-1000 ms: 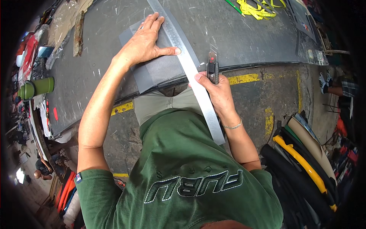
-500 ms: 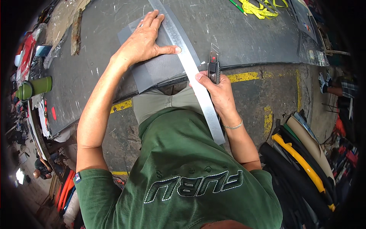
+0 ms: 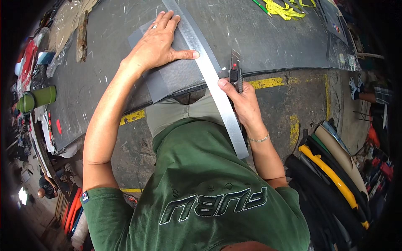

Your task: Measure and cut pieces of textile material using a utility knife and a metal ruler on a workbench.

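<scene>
The grey mesh sheet (image 3: 176,77) lies at the near edge of the dark bench (image 3: 259,37), its near corner hanging slightly over the edge. A long metal ruler (image 3: 209,75) runs across its right side, from the far bench down toward my body. My left hand (image 3: 157,44) presses flat on the sheet, fingers spread open, thumb tip touching the ruler's left edge. My right hand (image 3: 243,100) is closed around a utility knife (image 3: 235,71), its blade set just beside the ruler's right edge near the bench rim. Yellow strips (image 3: 284,8) lie at the far right, a green cup (image 3: 44,96) at the left, and rolled material (image 3: 331,171) sits on the floor to my right.
</scene>
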### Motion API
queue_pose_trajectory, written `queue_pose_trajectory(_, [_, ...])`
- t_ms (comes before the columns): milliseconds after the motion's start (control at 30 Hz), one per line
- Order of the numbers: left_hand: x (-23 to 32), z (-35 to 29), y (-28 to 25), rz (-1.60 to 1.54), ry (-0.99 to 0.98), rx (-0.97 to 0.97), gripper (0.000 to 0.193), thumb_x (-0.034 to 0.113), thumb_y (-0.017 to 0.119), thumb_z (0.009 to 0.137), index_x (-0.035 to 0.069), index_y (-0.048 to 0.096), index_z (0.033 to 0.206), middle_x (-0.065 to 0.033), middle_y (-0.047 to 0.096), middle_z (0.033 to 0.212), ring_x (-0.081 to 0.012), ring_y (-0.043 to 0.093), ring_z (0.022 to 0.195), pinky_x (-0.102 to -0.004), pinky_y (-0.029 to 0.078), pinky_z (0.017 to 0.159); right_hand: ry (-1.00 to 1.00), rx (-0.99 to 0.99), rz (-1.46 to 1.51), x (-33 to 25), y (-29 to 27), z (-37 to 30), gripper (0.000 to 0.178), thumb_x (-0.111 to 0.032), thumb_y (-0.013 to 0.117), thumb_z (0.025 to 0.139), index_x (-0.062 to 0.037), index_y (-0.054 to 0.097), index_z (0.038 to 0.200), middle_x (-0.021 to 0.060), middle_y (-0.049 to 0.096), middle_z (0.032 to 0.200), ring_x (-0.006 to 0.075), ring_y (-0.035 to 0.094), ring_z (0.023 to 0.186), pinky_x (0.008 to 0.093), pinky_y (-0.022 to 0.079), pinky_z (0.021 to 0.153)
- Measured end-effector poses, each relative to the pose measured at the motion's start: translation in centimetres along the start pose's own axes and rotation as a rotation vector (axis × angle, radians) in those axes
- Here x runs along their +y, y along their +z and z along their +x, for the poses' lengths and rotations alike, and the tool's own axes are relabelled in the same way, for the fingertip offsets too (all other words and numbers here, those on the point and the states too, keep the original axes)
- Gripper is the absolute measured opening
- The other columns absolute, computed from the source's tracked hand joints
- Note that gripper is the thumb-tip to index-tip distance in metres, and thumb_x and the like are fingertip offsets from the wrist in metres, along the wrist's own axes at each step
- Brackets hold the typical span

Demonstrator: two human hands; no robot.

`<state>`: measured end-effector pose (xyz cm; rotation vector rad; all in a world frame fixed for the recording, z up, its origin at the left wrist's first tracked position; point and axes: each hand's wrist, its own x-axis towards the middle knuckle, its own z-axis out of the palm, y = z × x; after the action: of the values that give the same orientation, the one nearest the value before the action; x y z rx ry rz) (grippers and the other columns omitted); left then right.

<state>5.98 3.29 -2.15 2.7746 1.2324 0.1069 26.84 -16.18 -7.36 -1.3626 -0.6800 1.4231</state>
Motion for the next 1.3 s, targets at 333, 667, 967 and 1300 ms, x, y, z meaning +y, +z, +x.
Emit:
queue_pose_trajectory(333, [0.2, 0.5, -1.1, -0.09, 0.017, -0.087, 0.13, 0.081, 0.076, 0.071, -0.019, 0.039, 0.146, -0.0339, 0.032, 0.16, -0.0455, 0.031, 0.152, -0.0471, 0.035, 0.124, -0.162, 0.188, -0.185, -3.0, -2.1, -2.6, 0.036, -0.025, 0.07, 0.101, 0.0002, 0.059, 0.125, 0.0054, 0.069, 0.085, 0.0079, 0.059, 0.064, 0.0224, 0.046, 0.057])
queue_pose_trajectory(667, [1.2, 0.6, -1.3, -0.045, -0.015, -0.111, 0.134, 0.079, 0.077, 0.071, -0.022, 0.034, 0.147, -0.0377, 0.03, 0.159, -0.0488, 0.031, 0.151, -0.0505, 0.036, 0.122, -0.344, 0.171, -0.388, -6.6, 0.6, -2.1, 0.046, -0.006, 0.052, 0.106, -0.0017, 0.044, 0.151, 0.0129, 0.068, 0.113, 0.0074, 0.058, 0.069, 0.0231, 0.048, 0.058])
queue_pose_trajectory(967, [1.3, 0.3, -1.3, -0.072, 0.027, -0.039, 0.132, 0.075, 0.08, 0.07, -0.022, 0.034, 0.146, -0.0403, 0.035, 0.155, -0.0481, 0.032, 0.151, -0.0516, 0.03, 0.125, -0.682, 0.112, -0.888, -9.1, 5.7, 6.0, 0.051, 0.002, 0.061, 0.096, -0.0094, 0.06, 0.145, 0.0216, 0.07, 0.101, 0.0351, 0.067, 0.08, 0.0402, 0.054, 0.078])
queue_pose_trajectory(1300, [1.9, 0.5, -2.0, -0.003, -0.01, -0.112, 0.12, 0.063, 0.083, 0.073, -0.018, 0.036, 0.147, -0.0353, 0.035, 0.158, -0.0432, 0.031, 0.153, -0.0492, 0.031, 0.125, -0.533, 0.103, -1.141, -9.8, 7.1, 7.7, 0.048, -0.003, 0.06, 0.095, -0.0092, 0.062, 0.143, 0.02, 0.066, 0.091, 0.0379, 0.066, 0.079, 0.0453, 0.053, 0.078])
